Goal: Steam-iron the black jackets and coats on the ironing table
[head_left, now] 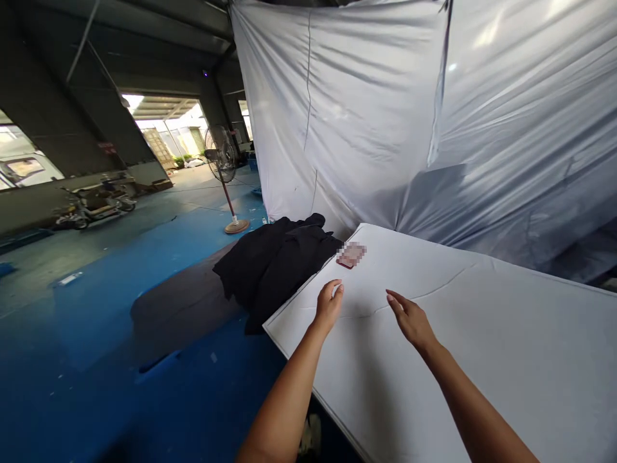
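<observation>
Both hands hover over a white-covered table [482, 334]. My left hand [330, 305] is near the table's left edge, its thumb and fingers apart with nothing between them. Just beyond it lies a small red-edged flat object [351, 255], its top blurred out. To the right, my right hand [411, 318] points inward, fingers stretched and holding nothing. A faint crease runs across the white cover between and beyond the hands.
Black cloth [284, 257] is heaped against the table's left side. A standing fan [226, 173] is on the blue floor farther back. White sheeting [357, 96] hangs behind the table. A motorbike [96, 204] stands at the far left.
</observation>
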Action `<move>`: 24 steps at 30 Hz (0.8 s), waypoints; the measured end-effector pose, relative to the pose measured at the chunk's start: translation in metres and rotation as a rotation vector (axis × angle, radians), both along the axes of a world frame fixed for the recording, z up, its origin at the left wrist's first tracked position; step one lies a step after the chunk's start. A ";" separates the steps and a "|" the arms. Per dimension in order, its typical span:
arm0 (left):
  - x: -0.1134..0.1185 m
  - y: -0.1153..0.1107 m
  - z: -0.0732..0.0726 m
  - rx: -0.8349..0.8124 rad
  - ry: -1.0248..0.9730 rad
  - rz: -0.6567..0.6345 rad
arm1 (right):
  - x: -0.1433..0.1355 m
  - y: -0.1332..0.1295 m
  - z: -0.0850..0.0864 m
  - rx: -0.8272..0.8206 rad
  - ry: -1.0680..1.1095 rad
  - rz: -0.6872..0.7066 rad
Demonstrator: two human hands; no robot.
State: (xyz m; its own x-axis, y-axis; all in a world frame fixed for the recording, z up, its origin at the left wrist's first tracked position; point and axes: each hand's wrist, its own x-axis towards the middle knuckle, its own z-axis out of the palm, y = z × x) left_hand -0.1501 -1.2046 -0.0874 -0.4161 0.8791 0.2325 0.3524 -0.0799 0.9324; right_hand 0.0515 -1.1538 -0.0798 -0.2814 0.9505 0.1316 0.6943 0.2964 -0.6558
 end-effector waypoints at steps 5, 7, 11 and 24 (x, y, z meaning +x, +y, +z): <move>-0.065 0.033 -0.018 -0.123 0.209 0.117 | -0.078 0.031 -0.010 -0.006 -0.004 0.076; -0.097 0.054 -0.024 -0.260 0.346 0.190 | -0.112 0.046 -0.016 -0.016 -0.029 0.074; -0.163 0.099 -0.028 -0.567 0.518 0.287 | -0.187 0.084 -0.023 -0.046 -0.047 0.079; -0.332 0.203 -0.046 -0.601 0.719 0.346 | -0.345 0.221 -0.046 -0.061 -0.048 0.050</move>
